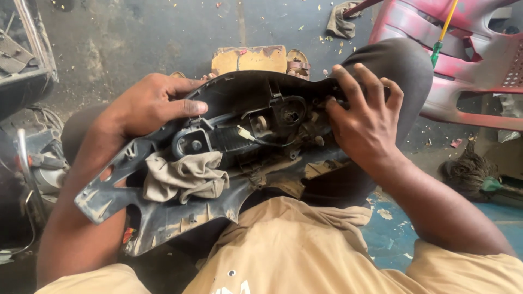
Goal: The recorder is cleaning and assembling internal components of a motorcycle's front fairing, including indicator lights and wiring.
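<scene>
A dusty black plastic scooter panel (163,218) lies across my lap, inner side up, with wiring, a white connector and round fittings in its hollow. My left hand (147,103) grips its far left rim, thumb pressed on the inner wall. My right hand (365,120) clasps the far right end, fingers curled over the edge near the fittings. A crumpled beige rag (185,177) rests inside the panel, near its left part.
A red plastic chair (468,60) lies tipped at the upper right, with a green-and-yellow screwdriver (441,38) against it. A worn sandal (256,57) sits beyond the panel. A grey cloth (340,19) lies on the littered concrete floor. Vehicle parts (32,158) crowd the left side.
</scene>
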